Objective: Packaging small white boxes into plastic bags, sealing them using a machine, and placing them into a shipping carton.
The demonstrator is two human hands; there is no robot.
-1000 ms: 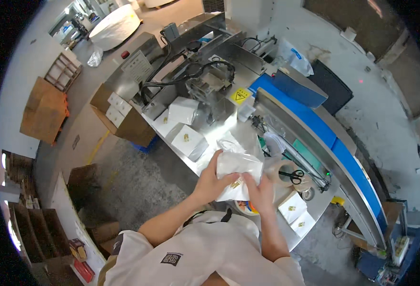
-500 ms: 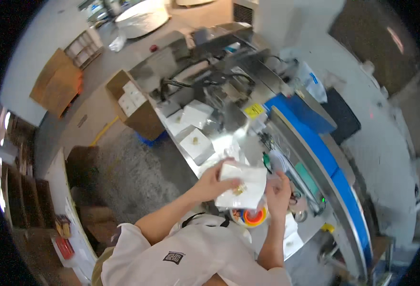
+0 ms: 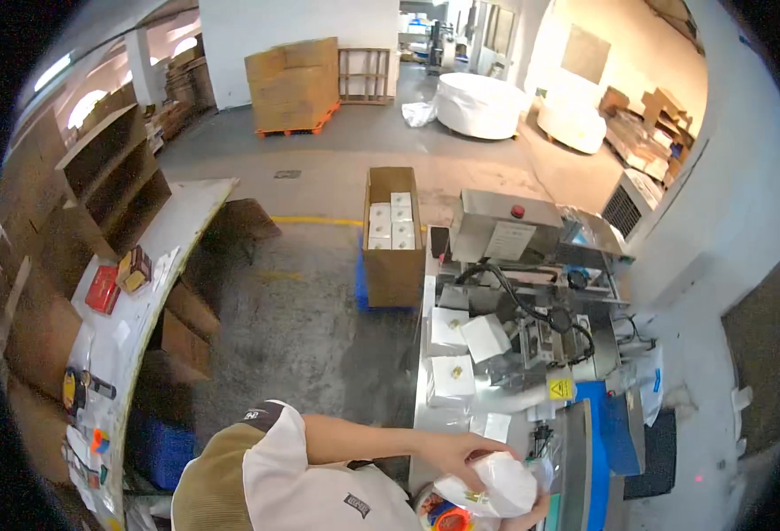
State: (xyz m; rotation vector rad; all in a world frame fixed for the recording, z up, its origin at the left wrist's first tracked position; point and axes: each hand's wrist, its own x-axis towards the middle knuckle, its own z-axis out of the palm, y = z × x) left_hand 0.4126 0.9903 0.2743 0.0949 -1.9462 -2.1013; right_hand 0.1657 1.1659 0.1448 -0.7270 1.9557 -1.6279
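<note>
A white box [image 3: 507, 485] with a small gold mark, apparently wrapped in clear film, is held near the lower edge of the view. My left hand [image 3: 465, 462] grips its left side, thumb and fingers closed around it. At its lower right, my right hand [image 3: 540, 511] touches the box; most of that hand is hidden behind it. Just below lies a round tub [image 3: 425, 506] with an orange ring [image 3: 453, 520] and blue pieces. Beyond my hands, several similar white boxes [image 3: 452, 377] stand on the metal worktable [image 3: 421, 416].
An open carton [image 3: 391, 276] with several white boxes stands past the worktable's left side. The machine [image 3: 545, 341] with black cables and a blue-edged conveyor [image 3: 591, 442] are to the right. At left runs a long table [image 3: 155, 257] with a red box [image 3: 102, 289].
My view has swung up and left, showing more of the room. The white box is turned and tilted between my hands, and my right hand is now mostly behind it.
</note>
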